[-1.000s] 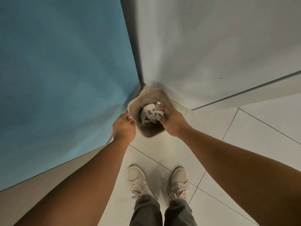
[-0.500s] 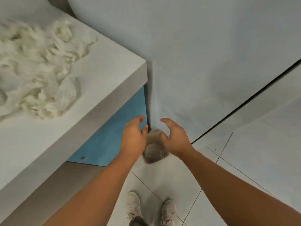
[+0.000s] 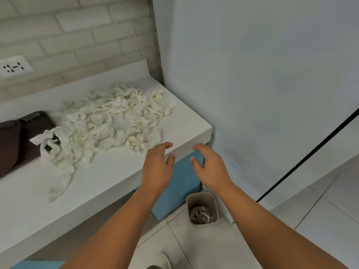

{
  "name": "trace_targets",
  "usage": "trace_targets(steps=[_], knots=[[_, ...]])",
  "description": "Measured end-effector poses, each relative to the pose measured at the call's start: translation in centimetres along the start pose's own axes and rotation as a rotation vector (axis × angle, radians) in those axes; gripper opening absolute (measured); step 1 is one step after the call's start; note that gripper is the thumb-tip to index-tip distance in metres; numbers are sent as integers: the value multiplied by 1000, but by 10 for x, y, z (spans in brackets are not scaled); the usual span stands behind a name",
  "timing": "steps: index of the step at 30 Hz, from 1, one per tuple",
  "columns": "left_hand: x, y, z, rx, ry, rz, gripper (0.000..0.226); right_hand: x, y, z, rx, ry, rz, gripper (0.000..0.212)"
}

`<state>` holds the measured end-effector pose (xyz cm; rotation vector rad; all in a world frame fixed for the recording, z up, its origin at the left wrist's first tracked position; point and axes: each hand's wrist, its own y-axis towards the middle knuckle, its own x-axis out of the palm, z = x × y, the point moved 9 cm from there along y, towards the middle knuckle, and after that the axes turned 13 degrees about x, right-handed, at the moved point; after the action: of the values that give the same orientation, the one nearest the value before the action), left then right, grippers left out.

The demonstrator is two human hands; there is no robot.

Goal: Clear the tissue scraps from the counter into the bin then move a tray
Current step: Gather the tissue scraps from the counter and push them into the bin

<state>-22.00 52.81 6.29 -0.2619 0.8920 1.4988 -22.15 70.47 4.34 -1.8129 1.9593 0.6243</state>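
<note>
A big heap of white tissue scraps (image 3: 108,121) lies spread over the white counter (image 3: 108,177), reaching toward its right end. On the floor below the counter's corner stands a small beige bin (image 3: 202,207) with some scraps inside. My left hand (image 3: 158,167) hovers over the counter's front edge, fingers apart and empty, just right of the heap. My right hand (image 3: 210,167) is raised beside it past the counter's corner, above the bin, also empty with fingers spread. No tray can be made out for sure.
A dark brown box (image 3: 17,140) sits on the counter at the left, touching the heap. A wall socket (image 3: 13,66) is on the brick-tiled wall. A tall pale panel (image 3: 262,84) rises right of the counter. The blue cabinet front (image 3: 180,183) lies below.
Both hands have left the bin and risen to counter height, empty. My view has lifted from the bin and floor to the counter and the tissue heap.
</note>
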Motion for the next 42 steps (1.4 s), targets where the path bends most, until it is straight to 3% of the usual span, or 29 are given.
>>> trace_targets(steps=[9,20,24,27,34,36,38,40,42], knots=[[-68,15,-58,-43,192,29,31,68,36,-51,-66,-102,-152,37],[-74,77,-143,25,226,-126,31,161,111,-41,2,-332,-263,66],[-62,101,-162,100,215,-185,29,170,134,-42,-86,-360,-122,32],[-57,115,-169,176,229,-205,25,164,145,-44,-50,-339,-29,11],[-58,131,-175,222,164,-189,24,147,164,-33,151,-282,43,37],[-56,132,-173,226,161,-213,28,140,165,-34,198,-281,31,35],[-50,137,-175,199,229,-281,37,131,168,-36,254,-222,48,26],[-31,150,-161,267,276,-419,49,102,161,-35,347,-220,169,30],[-20,150,-162,253,385,-487,55,92,161,-35,351,-235,183,31]])
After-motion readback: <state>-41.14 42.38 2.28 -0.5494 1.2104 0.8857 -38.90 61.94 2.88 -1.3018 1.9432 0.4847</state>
